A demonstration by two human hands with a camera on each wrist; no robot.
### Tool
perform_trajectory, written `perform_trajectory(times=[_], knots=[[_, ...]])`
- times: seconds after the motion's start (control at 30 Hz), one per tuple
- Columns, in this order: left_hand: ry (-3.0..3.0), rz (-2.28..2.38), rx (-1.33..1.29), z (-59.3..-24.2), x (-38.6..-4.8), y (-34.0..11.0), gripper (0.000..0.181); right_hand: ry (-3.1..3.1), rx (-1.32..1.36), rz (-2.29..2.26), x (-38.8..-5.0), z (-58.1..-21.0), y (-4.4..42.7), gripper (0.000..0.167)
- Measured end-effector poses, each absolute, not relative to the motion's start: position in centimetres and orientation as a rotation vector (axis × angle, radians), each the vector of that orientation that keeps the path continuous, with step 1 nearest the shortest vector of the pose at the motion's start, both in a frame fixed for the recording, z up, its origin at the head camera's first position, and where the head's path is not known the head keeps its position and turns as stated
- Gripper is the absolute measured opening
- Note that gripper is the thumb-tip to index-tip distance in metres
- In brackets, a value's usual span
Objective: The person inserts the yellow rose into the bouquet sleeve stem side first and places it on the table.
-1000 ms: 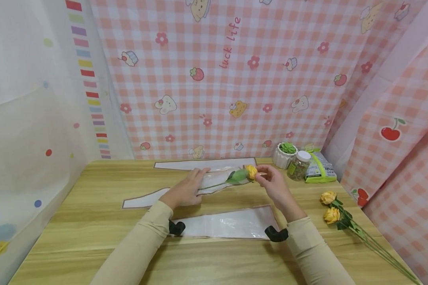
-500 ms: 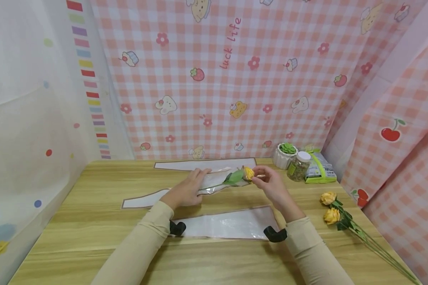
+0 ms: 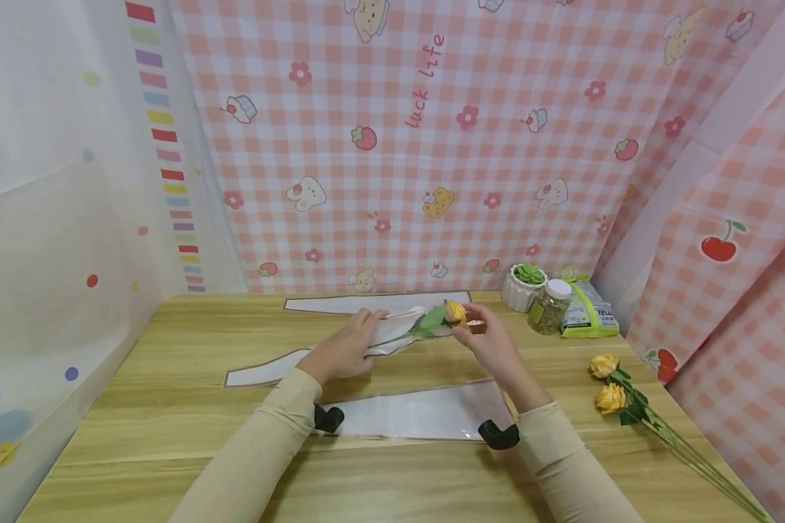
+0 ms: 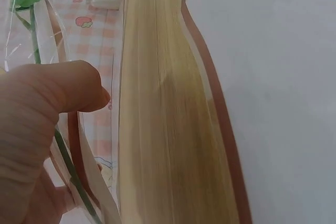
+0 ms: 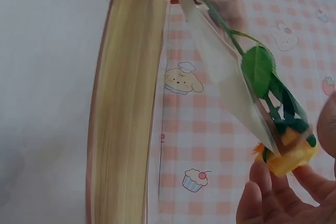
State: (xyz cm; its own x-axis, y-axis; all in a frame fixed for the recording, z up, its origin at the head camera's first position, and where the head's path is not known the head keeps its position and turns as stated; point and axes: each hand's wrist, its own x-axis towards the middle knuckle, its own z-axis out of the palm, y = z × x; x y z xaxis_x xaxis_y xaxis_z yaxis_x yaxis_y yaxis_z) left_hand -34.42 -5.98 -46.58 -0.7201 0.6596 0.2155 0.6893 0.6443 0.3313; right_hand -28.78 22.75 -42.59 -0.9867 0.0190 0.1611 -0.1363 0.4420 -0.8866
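A yellow rose (image 3: 455,313) with green leaves lies along a clear sleeve with a brown edge (image 3: 392,334). The left hand (image 3: 345,347) grips the sleeve at its narrow end; in the left wrist view the thumb of the left hand (image 4: 47,93) lies across sleeve and green stem (image 4: 71,166). At the bloom end is the right hand (image 3: 497,349). The right wrist view shows the fingers of the right hand (image 5: 283,198) curved around the underside of the yellow bloom (image 5: 289,156), by the sleeve's wide edge. Green leaves (image 5: 258,71) show beside the sleeve.
More brown-edged sleeves lie at the back (image 3: 379,302), left (image 3: 262,372) and front (image 3: 419,412) of the wooden table (image 3: 170,436). Two yellow roses (image 3: 610,398) lie at the right. A potted succulent (image 3: 522,290), a jar (image 3: 549,308) and a green-white bag (image 3: 589,311) stand back right.
The right hand has moved a little to the left with the rose's bloom, which sits slightly left of where it was. The left hand has hardly moved.
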Motion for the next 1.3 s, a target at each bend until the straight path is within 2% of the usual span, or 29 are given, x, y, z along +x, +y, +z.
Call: perform_trajectory(times=[0.1, 0.17, 0.43, 0.77, 0.87, 1.1, 1.3], knots=[[-2.78, -0.619, -1.145, -46.6, -34.4, -5.7, 0.088, -2.562, 0.062, 1.463, -28.8, -42.8, 22.3, 0.064], [-2.78, -0.62, -1.145, -46.6, -34.4, -5.4, 0.089, -2.556, 0.043, 1.414, -28.8, -42.9, 22.1, 0.066], [-2.738, -0.606, -1.187, -47.2, -34.2, -4.7, 0.09, -2.476, -0.002, 1.314, -28.3, -43.5, 21.8, 0.051], [-2.694, -0.552, -1.186, -46.5, -34.0, -4.9, 0.091, -2.346, 0.059, 1.212, -28.5, -43.4, 21.5, 0.039], [-2.685, -0.535, -1.192, -46.3, -34.2, -4.9, 0.09, -2.332, 0.116, 1.148, -28.7, -43.4, 21.4, 0.039], [-2.707, -0.568, -1.188, -45.6, -34.0, -4.9, 0.087, -2.339, 0.106, 1.159, -28.8, -43.2, 20.9, 0.053], [-2.7, -0.552, -1.181, -45.3, -33.9, -4.9, 0.087, -2.255, 0.111, 1.158, -28.5, -43.2, 20.7, 0.035]])
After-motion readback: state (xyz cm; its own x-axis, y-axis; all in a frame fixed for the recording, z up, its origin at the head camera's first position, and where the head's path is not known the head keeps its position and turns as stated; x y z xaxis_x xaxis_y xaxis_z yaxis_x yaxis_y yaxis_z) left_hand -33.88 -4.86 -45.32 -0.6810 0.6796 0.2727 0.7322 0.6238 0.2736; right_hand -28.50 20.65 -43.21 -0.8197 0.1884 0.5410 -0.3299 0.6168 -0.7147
